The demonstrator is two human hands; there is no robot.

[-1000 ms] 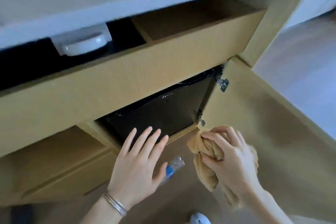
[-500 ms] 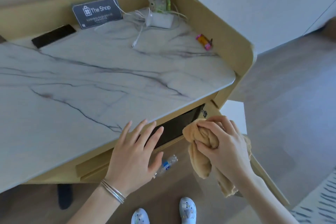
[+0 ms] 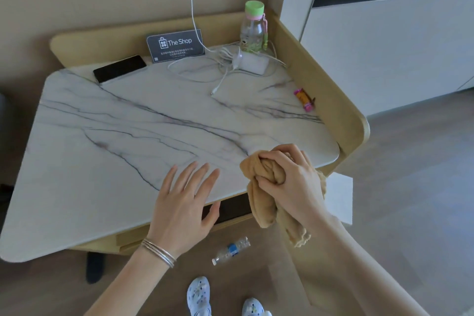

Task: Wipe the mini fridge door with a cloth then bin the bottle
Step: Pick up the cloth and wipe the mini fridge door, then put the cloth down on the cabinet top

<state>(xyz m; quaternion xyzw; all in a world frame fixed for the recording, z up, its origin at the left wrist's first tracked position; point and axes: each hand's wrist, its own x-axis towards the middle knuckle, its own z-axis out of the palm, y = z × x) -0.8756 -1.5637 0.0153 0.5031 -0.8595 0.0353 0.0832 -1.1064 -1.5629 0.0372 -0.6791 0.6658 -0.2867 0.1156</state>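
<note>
Two jobs, and I judged the binning undone: the small clear plastic bottle with a blue label [image 3: 230, 250] lay on the brown floor [image 3: 166, 295], below both hands, touched by neither. The left hand [image 3: 184, 202] hovered flat, fingers straight and spread, empty. The right hand [image 3: 287, 182] was curled tight around the bunched tan cloth [image 3: 264, 202]. Beyond, only a dark strip of the mini fridge door [image 3: 233, 209] showed under the white marble top [image 3: 128, 136]; whether wiped, I couldn't tell.

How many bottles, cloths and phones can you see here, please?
Bottles: 2, the green-capped clear bottle and the crushed clear plastic bottle.
Cloths: 1, the tan fabric cloth.
Phones: 1, the flat black phone.
Total: 4.
</note>
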